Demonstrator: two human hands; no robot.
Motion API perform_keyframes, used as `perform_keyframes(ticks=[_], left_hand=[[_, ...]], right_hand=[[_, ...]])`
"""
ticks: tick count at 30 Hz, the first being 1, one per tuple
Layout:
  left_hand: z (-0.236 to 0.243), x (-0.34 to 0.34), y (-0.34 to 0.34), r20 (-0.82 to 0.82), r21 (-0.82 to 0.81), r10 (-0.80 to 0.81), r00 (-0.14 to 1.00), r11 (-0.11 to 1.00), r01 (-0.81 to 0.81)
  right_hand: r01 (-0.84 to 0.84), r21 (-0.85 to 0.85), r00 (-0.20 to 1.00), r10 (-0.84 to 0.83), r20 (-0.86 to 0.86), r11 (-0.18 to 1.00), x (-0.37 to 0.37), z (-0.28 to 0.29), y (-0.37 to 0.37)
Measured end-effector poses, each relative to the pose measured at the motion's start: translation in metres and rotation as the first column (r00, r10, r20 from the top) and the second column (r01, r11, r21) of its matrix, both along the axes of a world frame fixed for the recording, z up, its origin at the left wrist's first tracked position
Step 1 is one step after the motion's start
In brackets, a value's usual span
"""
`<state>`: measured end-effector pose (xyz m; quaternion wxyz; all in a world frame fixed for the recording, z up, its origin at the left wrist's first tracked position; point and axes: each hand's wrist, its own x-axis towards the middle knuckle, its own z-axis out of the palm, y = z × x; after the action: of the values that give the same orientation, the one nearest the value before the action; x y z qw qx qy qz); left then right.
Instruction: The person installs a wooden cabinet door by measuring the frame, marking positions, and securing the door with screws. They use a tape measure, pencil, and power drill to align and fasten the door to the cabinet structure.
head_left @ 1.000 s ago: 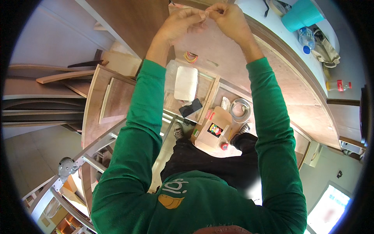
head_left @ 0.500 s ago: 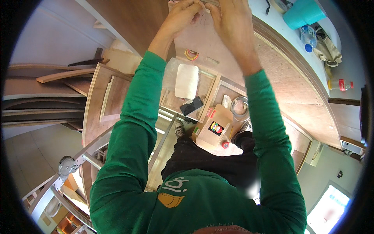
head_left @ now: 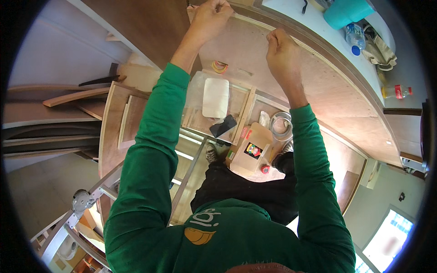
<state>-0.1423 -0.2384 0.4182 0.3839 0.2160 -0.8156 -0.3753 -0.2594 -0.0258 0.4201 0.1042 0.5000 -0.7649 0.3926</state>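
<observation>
**Coloured wires (head_left: 220, 67) exposed at the wooden panel (head_left: 248, 45)**

In the head view, the left hand (head_left: 211, 20) is up by the panel's far left corner, fingertips pinched together. The right hand (head_left: 283, 52) appears over the panel's broad face, thumb and finger drawn together too. Whether either grips something thin, I can't tell from here.

The panel looks fitted, I'd judge, while the wires loop out exposed on its near left part; what else is left, I can't make out. A dark wooden edge (head_left: 323, 45) curves along the panel's far side. Bare board separates the hands; the phone (head_left: 223, 126) and cardboard box (head_left: 250, 150) crowd the panel's near side.
</observation>
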Motion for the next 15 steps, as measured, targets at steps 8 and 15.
perform_keyframes(ticks=[8, 15], left_hand=[[-0.020, 0.014, -0.001, -0.070, 0.238, -0.043, 0.997, 0.970, 0.058], [0.000, 0.020, -0.001, -0.021, -0.154, 0.036, 0.999, 0.987, -0.038]], right_hand=[[0.088, -0.108, 0.788, -0.136, -0.601, 0.990, 0.040, 0.059, -0.029], [-0.248, -0.056, 0.951, 0.232, -0.205, 0.967, 0.007, 0.018, -0.093]])
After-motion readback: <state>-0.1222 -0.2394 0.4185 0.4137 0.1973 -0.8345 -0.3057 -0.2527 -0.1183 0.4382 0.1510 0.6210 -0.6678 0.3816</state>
